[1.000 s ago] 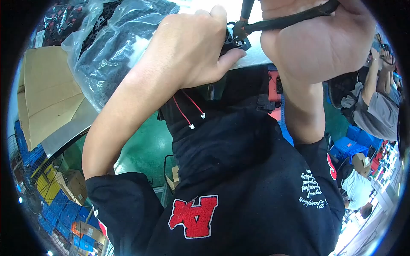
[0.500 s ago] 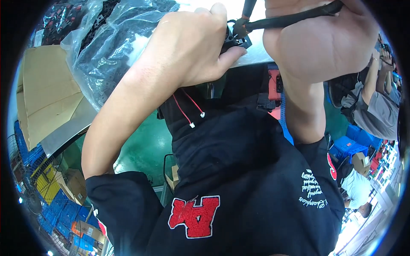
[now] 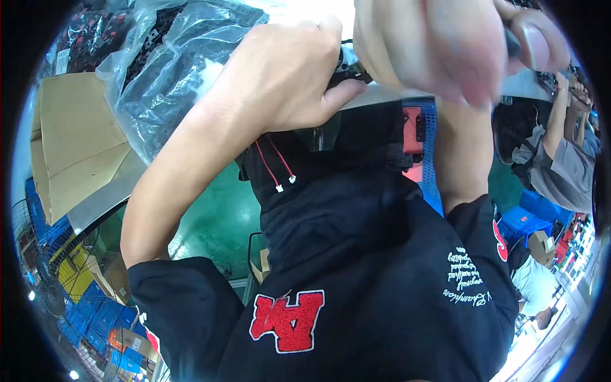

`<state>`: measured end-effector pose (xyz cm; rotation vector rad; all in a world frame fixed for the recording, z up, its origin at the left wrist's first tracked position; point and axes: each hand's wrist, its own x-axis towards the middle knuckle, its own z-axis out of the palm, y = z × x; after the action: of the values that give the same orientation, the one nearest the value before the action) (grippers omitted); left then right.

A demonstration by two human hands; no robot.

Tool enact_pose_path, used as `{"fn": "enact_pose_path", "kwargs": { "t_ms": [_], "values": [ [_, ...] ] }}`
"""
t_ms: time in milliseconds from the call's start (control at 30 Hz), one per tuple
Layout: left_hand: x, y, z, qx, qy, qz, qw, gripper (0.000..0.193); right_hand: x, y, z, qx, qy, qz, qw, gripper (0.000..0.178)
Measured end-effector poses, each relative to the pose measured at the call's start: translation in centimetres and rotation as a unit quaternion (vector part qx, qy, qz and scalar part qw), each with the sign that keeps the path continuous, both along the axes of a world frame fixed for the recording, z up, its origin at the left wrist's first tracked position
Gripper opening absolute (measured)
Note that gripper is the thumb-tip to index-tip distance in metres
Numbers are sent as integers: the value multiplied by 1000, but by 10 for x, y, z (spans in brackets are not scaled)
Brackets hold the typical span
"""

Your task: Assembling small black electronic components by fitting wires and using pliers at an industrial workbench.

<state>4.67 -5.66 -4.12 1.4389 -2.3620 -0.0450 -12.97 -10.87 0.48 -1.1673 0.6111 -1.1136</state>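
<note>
At the table's near edge, my left hand (image 3: 286, 79) is closed round a small black plastic part (image 3: 340, 75), mostly covered by the fingers. Two thin red wires (image 3: 267, 164) hang below this hand and end in white connectors (image 3: 280, 188). Just to the right, my right hand (image 3: 433, 51) is curled and smeared by motion. A dark bit of a black rod-like tool (image 3: 512, 43) shows between its fingers; the rest of the tool is hidden.
Clear plastic bags of black parts (image 3: 172, 89) lie at the far left beside a cardboard flap (image 3: 79, 137). A red object (image 3: 412, 127) and a blue mesh basket (image 3: 429, 172) sit below the table edge. Other people (image 3: 560, 169) are at the right.
My right hand has turned over and moved left, closer to the left hand; the black rod has swung mostly out of sight. The left hand stays nearly in place.
</note>
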Motion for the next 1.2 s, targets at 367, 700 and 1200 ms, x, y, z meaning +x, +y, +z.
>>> {"fn": "enact_pose_path", "kwargs": {
  "t_ms": [367,700,1200],
  "values": [
    [7,-17,16,160,40,-37,986,41,13,-28,27,61,-50,307,949,49],
    [-13,4,16,39,-93,71,992,54,20,-27,37,-115,-38,29,992,64],
    [-10,7,14,58,-86,88,991,55,32,-26,18,-95,-48,30,994,60]
  ]
}}
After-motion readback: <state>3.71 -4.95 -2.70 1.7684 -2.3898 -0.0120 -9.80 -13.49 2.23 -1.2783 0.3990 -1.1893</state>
